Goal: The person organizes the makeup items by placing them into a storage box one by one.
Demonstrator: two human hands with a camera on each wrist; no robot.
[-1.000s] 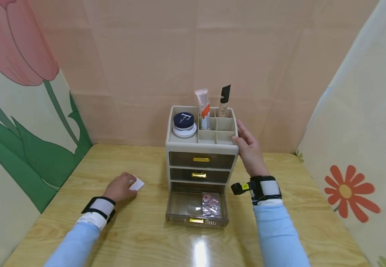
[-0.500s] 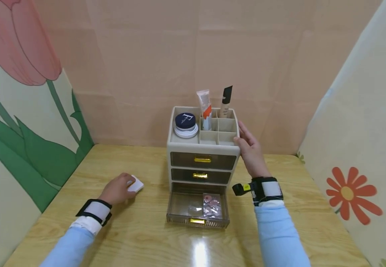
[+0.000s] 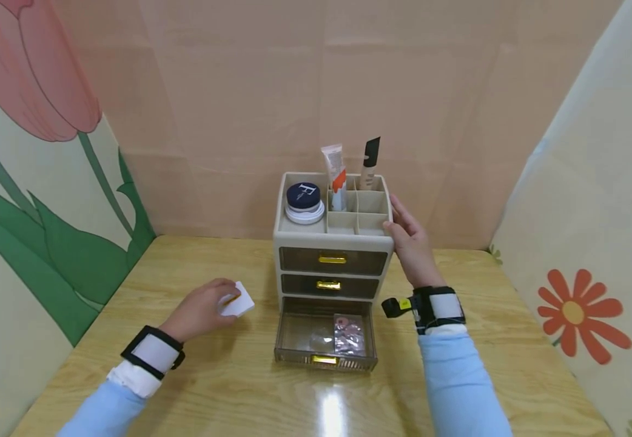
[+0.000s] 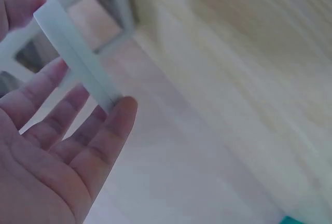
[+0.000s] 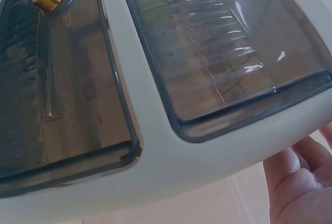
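A flat white square case [image 3: 241,300] is pinched edgewise between the thumb and fingers of my left hand [image 3: 198,311]; the left wrist view shows its slim side and a seam line along it [image 4: 78,55]. To its right stands a cream cosmetics drawer organizer [image 3: 333,244]. My right hand [image 3: 413,254] holds the organizer at its upper right corner, thumb on the top front edge and fingers along the side. Its bottom drawer [image 3: 299,340] is pulled out, with a clear packet of pinkish pieces [image 3: 349,335] lying inside. The two upper drawers are closed.
On the organizer's top, a round jar with a dark blue lid [image 3: 303,195] sits on a white round case [image 3: 306,216]. A squeeze tube [image 3: 337,179] and a black-capped tube [image 3: 370,161] stand in the compartments. Printed cloths surround the wooden table [image 3: 228,388].
My left hand has picked up the white case from the tabletop and moved it right, nearer the organizer. My right hand stays at the organizer's corner.
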